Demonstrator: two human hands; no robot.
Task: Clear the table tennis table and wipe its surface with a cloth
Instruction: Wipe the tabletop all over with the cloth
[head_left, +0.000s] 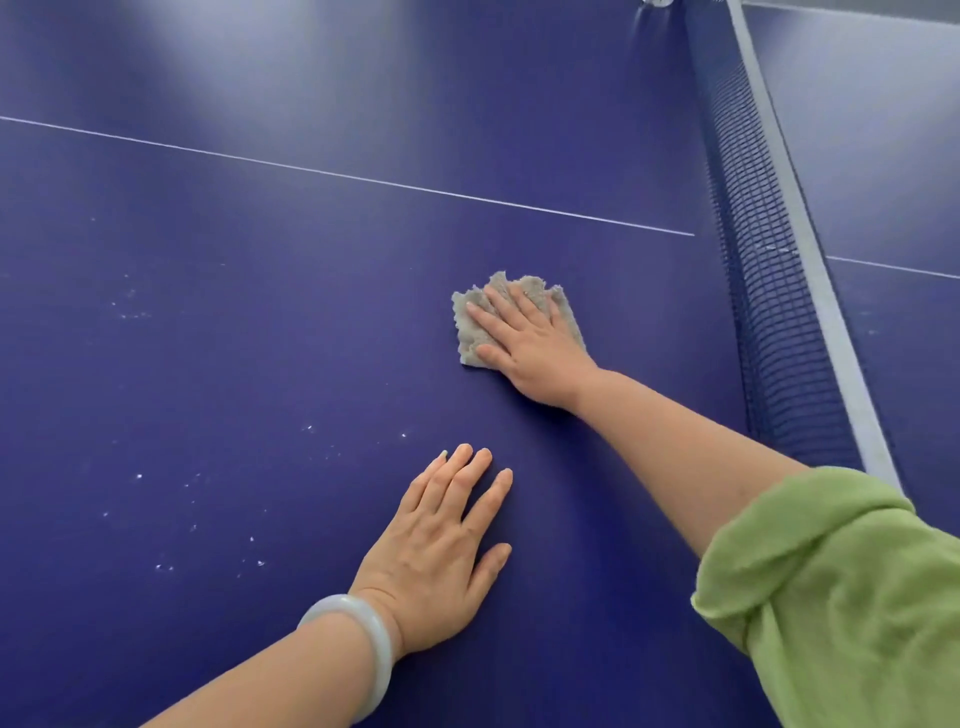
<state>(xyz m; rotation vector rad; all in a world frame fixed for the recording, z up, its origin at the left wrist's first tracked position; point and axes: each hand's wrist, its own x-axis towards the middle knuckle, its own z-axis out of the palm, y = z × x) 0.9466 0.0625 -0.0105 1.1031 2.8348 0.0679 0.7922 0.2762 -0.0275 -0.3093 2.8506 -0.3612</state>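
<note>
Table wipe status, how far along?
Done: clearing, apparently; no loose items show on the table in view. In hand: right hand presses the grey cloth flat near the net; left hand rests flat on the table. Left: white specks to the left of both hands look unwiped, and the side beyond the net cannot be judged.

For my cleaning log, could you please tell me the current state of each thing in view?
table: dotted with white specks left of the hands
cloth: crumpled, lying on the table under the right hand
right hand: open, fingers spread, pressing the cloth
left hand: open, palm flat on the table
net: up and stretched taut
</note>
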